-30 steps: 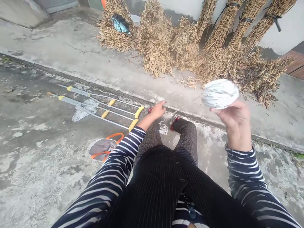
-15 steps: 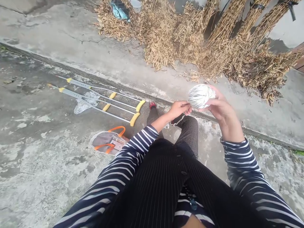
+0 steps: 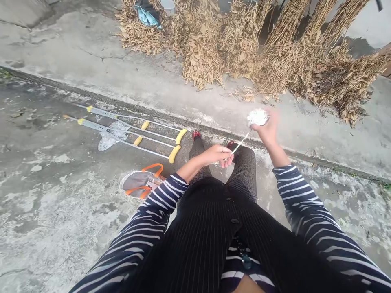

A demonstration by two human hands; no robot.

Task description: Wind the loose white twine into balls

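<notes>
Head view: stained concrete ground (image 3: 55, 195) holds crutches (image 3: 131, 132) and an orange-handled bag (image 3: 139, 183) at left. Over the knees, the left hand (image 3: 217, 154) pinches a taut white string (image 3: 241, 142) leading up to the ball of string (image 3: 258, 116), which the right hand (image 3: 269, 129) grips with curled fingers. Dried plant bundles (image 3: 244, 53) lie behind.

Bare concrete floor (image 3: 45, 228) lies open near left and right. Crutches (image 3: 131, 132) and an orange-handled bag (image 3: 139, 185) block it left of the legs (image 3: 244, 171); dry stalk bundles (image 3: 244, 53) crowd the far edge. A taut string (image 3: 241, 142) bars the gap between left hand (image 3: 218, 154) and right hand (image 3: 266, 129).
</notes>
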